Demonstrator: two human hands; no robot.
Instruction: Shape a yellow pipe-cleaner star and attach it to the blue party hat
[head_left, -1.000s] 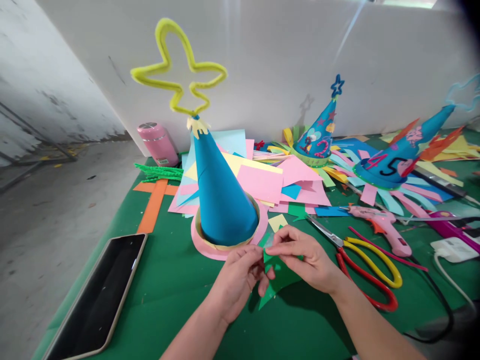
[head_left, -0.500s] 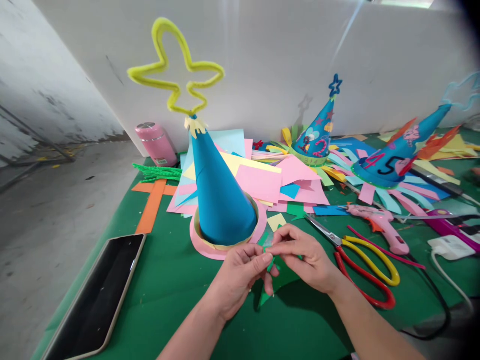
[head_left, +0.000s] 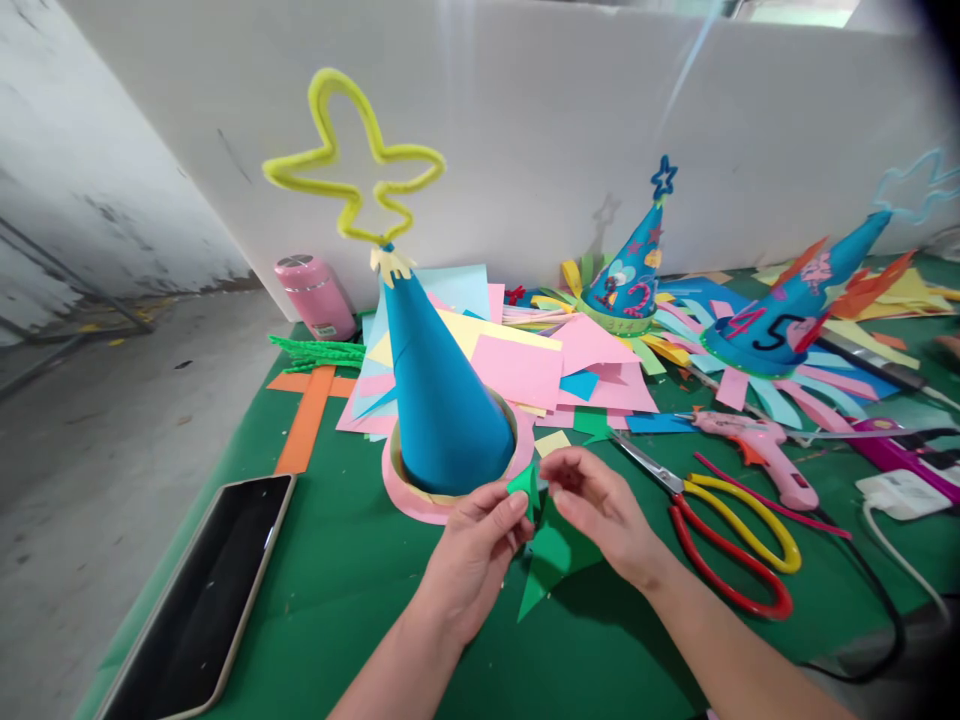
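My left hand [head_left: 480, 545] pinches a small folded piece of green paper [head_left: 523, 487] between thumb and fingers. Just to its right, my right hand [head_left: 600, 510] has its fingers curled, with a gap between thumb and forefinger and nothing visible in it. Under both hands lies a larger pointed piece of green paper [head_left: 559, 555], partly hidden. Beyond them stands a blue paper cone hat [head_left: 442, 410] inside a pink ring brim [head_left: 405, 500]. A yellow pipe-cleaner star [head_left: 352, 188] tops the cone.
Scissors [head_left: 720, 535] and a pink glue gun [head_left: 765, 450] lie to the right. A phone [head_left: 199, 590] rests at left. Coloured paper sheets [head_left: 517, 370], a pink bottle [head_left: 315, 295], and two decorated hats [head_left: 626, 280] are farther back. Cables run along the right side.
My right hand has come away from the small green paper, and its thumb and forefinger have parted. The piece now shows upright in my left hand. The view has tilted slightly.
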